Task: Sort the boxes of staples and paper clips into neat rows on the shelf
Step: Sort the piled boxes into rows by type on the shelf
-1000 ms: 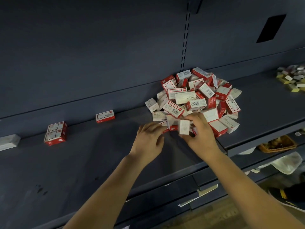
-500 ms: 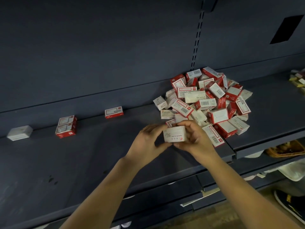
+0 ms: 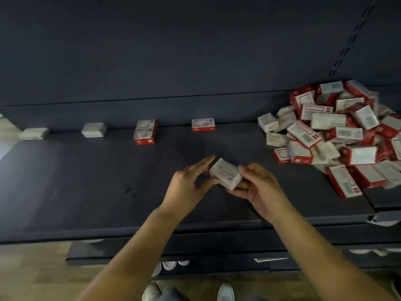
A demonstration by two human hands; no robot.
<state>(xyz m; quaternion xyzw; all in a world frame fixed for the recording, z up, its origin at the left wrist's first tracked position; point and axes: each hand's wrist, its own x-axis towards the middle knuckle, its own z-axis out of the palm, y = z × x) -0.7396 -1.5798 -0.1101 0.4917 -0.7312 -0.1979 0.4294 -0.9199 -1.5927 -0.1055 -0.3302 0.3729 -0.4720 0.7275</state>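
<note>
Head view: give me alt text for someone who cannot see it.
Both hands, left hand and right hand, hold a white paper clips box above a dark shelf. A jumbled pile of boxes lies right; a few boxes line the back edge.

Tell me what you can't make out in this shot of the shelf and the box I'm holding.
- White box, head view: small print blurred; its underside is hidden by the fingers of the right hand and the left hand.
- Pile of boxes: cut off by the right edge, lower boxes buried.
- Two white boxes at the far left: labels too small and dim.
- Lower shelf: contents hidden by the top shelf.
</note>
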